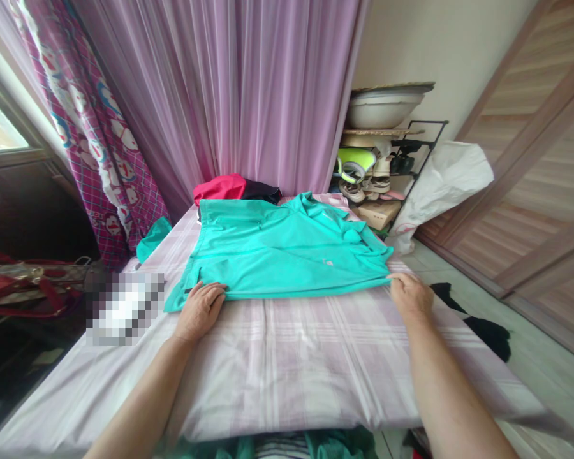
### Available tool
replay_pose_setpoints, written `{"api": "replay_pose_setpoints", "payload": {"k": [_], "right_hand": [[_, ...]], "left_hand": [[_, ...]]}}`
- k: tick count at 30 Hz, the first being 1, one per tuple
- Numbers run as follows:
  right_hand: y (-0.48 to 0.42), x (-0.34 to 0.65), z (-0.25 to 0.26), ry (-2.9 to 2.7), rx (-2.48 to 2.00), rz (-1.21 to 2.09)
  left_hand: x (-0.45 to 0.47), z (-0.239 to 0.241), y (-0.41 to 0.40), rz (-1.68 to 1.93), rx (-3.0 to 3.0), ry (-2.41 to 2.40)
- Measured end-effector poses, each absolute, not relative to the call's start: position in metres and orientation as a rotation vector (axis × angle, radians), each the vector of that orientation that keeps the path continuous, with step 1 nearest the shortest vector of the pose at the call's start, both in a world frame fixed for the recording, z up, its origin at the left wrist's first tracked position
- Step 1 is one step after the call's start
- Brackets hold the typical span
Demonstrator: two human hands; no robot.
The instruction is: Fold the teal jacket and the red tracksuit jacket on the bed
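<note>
A teal jacket [268,248], with a small pale logo and a pocket seam, lies spread sideways on the cloth-covered table [287,357]. Its hem points left, while the bunched collar and sleeve end lies to the right. At the near left corner, by the hem, my left hand [201,310] rests with bent fingers closed on the jacket's edge. My right hand [411,294] pinches the near edge at the opposite end between thumb and fingers. Between my hands the near edge runs almost straight.
Behind the jacket lies a red and dark garment [224,188]. A teal cloth [154,239] and a blurred-out item [124,309] are at the left edge. Beyond the right side stand a shoe rack [377,172] and a white sack [444,182]. Dark cloth [478,325] lies on the floor.
</note>
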State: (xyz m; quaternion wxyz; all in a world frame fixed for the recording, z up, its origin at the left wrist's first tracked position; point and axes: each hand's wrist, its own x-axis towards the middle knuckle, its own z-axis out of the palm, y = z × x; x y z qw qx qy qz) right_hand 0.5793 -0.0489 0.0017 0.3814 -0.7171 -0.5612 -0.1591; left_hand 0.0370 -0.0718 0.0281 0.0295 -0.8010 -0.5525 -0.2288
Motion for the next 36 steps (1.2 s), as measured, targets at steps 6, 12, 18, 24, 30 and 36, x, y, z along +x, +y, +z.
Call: {"api": "replay_pose_setpoints", "payload": {"k": [6, 12, 18, 24, 30, 36], "right_hand": [[-0.046, 0.577, 0.0, -1.469, -1.691, -0.333], [-0.046, 0.552, 0.007, -1.556, -1.667, -0.449], [-0.048, 0.534, 0.008, -1.68, -1.686, -0.44], [-0.046, 0.529, -0.001, -1.821, -1.762, -0.377], [-0.044, 0.532, -0.009, -1.842, -1.781, -0.4], [-0.041, 0.535, -0.014, -1.841, -1.727, -0.423]], "left_hand": [[0.039, 0.031, -0.072, -0.67, -2.501, -1.758], [0.04, 0.03, -0.071, -0.651, -2.337, -1.822], [0.044, 0.03, -0.073, -0.59, -2.255, -1.927], [0.045, 0.03, -0.073, -0.588, -2.312, -2.019], [0.041, 0.028, -0.071, -0.644, -2.259, -2.056], [0.018, 0.032, -0.056, -0.747, -1.991, -2.162]]}}
